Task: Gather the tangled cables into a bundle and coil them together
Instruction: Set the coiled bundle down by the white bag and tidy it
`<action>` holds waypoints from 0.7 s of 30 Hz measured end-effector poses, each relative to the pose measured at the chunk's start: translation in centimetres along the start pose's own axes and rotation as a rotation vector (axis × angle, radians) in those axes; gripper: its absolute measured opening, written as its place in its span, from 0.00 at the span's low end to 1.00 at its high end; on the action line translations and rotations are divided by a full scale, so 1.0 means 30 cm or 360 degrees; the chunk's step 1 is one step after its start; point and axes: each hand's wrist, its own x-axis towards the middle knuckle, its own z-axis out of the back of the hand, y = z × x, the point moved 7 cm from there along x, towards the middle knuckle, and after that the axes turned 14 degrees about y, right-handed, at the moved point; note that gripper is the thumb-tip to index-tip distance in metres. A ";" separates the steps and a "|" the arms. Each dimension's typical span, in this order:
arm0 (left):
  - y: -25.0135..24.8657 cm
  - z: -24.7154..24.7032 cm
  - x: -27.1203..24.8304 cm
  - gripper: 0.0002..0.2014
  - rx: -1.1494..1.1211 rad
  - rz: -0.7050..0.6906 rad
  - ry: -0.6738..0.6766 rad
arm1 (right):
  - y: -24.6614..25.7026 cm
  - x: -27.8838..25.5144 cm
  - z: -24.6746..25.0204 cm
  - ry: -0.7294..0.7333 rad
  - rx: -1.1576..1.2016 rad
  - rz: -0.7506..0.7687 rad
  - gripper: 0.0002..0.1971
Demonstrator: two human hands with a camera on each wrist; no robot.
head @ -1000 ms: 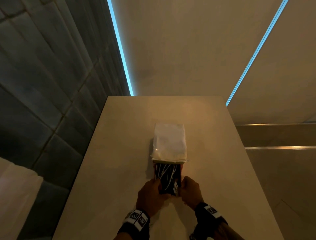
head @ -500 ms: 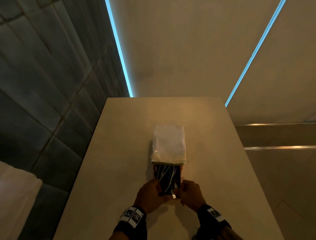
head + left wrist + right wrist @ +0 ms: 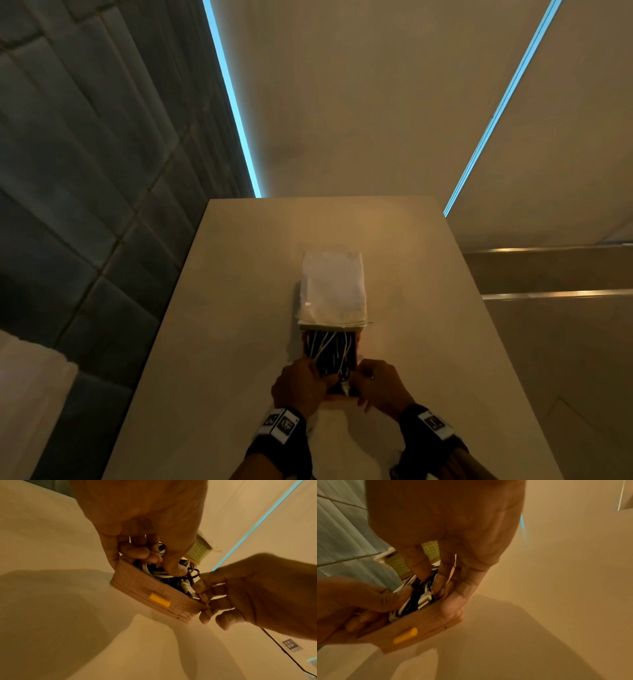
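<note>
From the head view, a narrow pink box lies on the beige table, its long axis running straight away from the person, and black and white cables fill its open near half, most strands lying along that same axis. A white cloth-like cover sits over the far half, above a pale green box edge. The left hand and right hand flank the near end of the box, both with fingers curled in at the cables. In the left wrist view, the left hand reaches down into the box, thumb and bent fingers pinching a white cable loop among the cables; the near end wall carries a yellow tab. The right hand grips the box's corner, its fingertips beside a white plug; the green box shows beyond. In the right wrist view, the right hand has two fingers dipping into the cables while its thumb presses the outside of the box wall, and the left hand closes on the strands from the other side.
</note>
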 end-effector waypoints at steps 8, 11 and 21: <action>0.001 0.006 0.016 0.25 0.0106 0.0040 0.0034 | 0.002 0.033 0.004 -0.0136 -0.0112 -0.0100 0.24; 0.002 0.020 0.025 0.28 0.0124 0.0029 0.0029 | -0.016 0.056 -0.001 -0.0186 -0.0197 -0.0124 0.26; -0.030 0.006 0.007 0.22 0.0192 -0.0034 0.0006 | -0.036 0.016 -0.013 -0.0121 -0.0211 0.0008 0.14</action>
